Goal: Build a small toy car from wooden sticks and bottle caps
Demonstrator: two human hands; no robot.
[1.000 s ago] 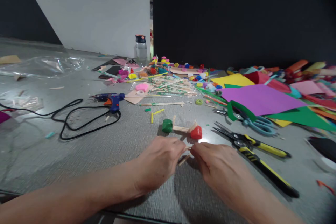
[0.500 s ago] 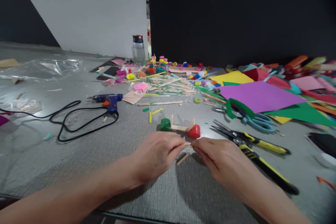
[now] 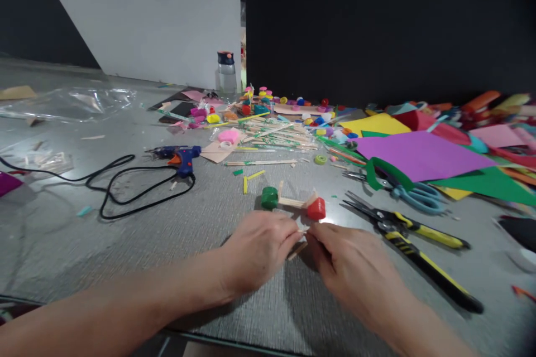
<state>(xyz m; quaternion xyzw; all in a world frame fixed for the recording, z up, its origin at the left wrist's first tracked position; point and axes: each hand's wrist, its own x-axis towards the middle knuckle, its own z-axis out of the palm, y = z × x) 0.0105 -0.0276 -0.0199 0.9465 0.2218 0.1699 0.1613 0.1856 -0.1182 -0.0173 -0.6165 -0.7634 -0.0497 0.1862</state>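
Both hands are down low on the bench [image 3: 125, 245], meeting over a short stick piece [image 3: 302, 231]. The left hand [image 3: 259, 248] and right hand [image 3: 347, 262] each have their fingers pinched onto an end of it, and a second stick [image 3: 296, 251] lies just under them. Just beyond sits a little stick frame [image 3: 291, 202], already wearing a green cap [image 3: 269, 197] and a red cap [image 3: 316, 208]. The glue gun [image 3: 178, 154] lies off left, nobody touching it, and the cutters [image 3: 419, 240] lie on the right. Lots of loose sticks [image 3: 276, 136] are piled further back.
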